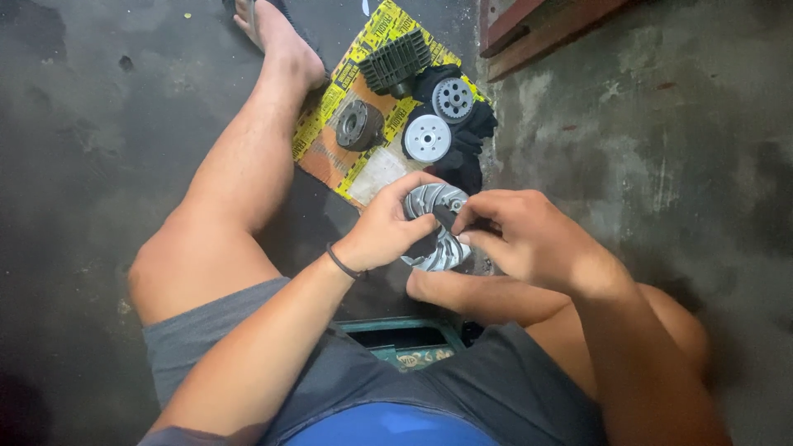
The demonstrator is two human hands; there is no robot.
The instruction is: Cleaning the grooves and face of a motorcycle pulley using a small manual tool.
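**Pulley held between both hands above the floor**

Pulley (pixel 436 223), a silver finned disc, sits between the person's two hands, in front of the knees and above the dark concrete floor (pixel 628 165). Left hand (pixel 388 227) cups its left edge, fingers curled over the rim and thumb across the face, clenched on the disc. Right hand (pixel 516 231) comes in from the other side; its fingertips pinch a small dark piece (pixel 444 216) pressed against the middle of the pulley's face. A black band (pixel 343 263) rings the left wrist.

Just beyond the hands a yellow-edged sheet (pixel 326 157) lies flat on the floor. On it rest a dark round hub (pixel 358 125), a white disc (pixel 427 137) and a toothed gear (pixel 453 99), the last two on a black cloth (pixel 471 149). Farther still sits a ribbed black block (pixel 395 59). A bare foot (pixel 277 37) in a sandal lies beside the sheet's far corner.
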